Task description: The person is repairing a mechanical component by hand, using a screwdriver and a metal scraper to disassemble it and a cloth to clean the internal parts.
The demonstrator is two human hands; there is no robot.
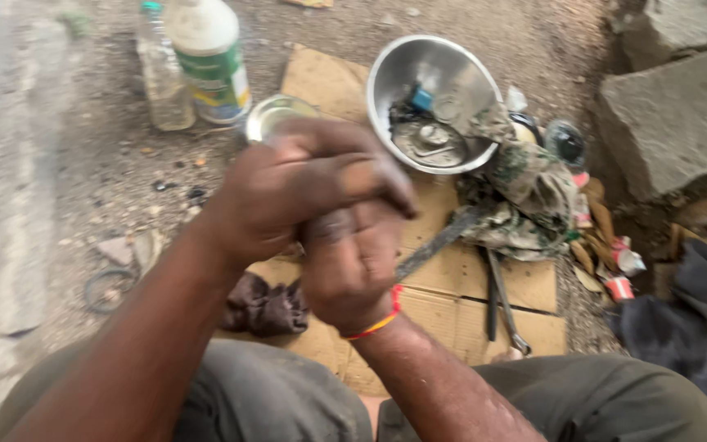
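Dusty ground carries a flattened cardboard sheet (525, 282), partly hidden under both hands. At centre, the left hand (304, 192) folds over the right hand (349, 262), fingers curled shut and pressed together; whether anything sits between the palms cannot be told, since the grip hides it and the frame is blurred. A long metal tool (443, 237) pokes out from behind the hands toward 2 o'clock. At 1 o'clock stands a steel bowl (403, 69) of grimy parts, a dirty rag (525, 188) beside it. Two plastic bottles (206, 57) at 11 o'clock are cut off by the top edge.
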